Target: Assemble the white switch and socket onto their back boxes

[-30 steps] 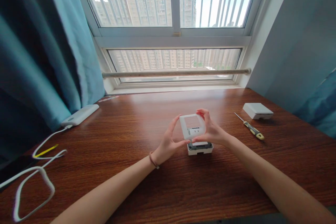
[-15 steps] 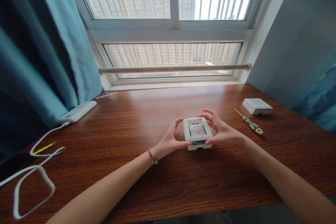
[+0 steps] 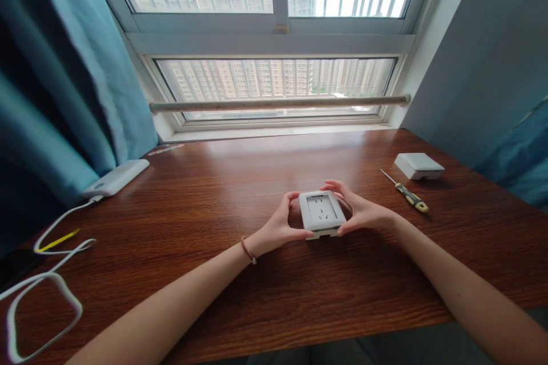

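A white socket frame [image 3: 306,218] sits around a white wall socket [image 3: 322,209] with slotted holes, on top of a white mounting box [image 3: 325,234] on the wooden table. My left hand [image 3: 285,222] grips the frame from the left, its thumb at the front corner and its fingers at the back corner. From the right, my right hand [image 3: 353,209] holds the opposite side the same way. Only a thin gap shows along the front between frame and box. My fingertips behind the frame are partly hidden.
To the right lies a screwdriver [image 3: 411,198], with a second white box [image 3: 419,165] behind it. A white power bank [image 3: 115,178] with a white cable [image 3: 64,218] is at the left, near a yellow stick [image 3: 57,241] and the curtain [image 3: 98,68].
The frame has come down over the socket, so the socket face now fills its opening and the front gap is narrower. Both hands moved down with it.
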`<state>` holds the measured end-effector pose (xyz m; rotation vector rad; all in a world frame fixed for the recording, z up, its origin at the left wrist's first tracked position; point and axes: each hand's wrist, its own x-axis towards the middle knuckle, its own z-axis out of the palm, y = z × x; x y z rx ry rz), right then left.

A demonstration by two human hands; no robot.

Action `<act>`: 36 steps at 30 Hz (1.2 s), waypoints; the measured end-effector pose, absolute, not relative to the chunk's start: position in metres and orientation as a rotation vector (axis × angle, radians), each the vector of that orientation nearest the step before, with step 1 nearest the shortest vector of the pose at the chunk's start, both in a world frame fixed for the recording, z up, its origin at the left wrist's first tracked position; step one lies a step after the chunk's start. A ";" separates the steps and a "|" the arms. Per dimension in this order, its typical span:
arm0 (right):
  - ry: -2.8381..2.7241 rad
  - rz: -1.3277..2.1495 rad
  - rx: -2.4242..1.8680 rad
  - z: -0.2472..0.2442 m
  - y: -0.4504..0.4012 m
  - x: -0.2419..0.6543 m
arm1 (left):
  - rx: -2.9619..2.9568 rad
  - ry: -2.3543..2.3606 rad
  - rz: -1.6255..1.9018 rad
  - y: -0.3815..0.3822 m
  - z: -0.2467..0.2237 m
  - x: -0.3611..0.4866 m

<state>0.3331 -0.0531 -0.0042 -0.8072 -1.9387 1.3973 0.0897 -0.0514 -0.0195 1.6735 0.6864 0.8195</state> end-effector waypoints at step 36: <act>-2.076 1.273 -0.851 -0.004 -0.045 0.346 | 1.619 0.650 0.755 -0.047 -0.022 0.090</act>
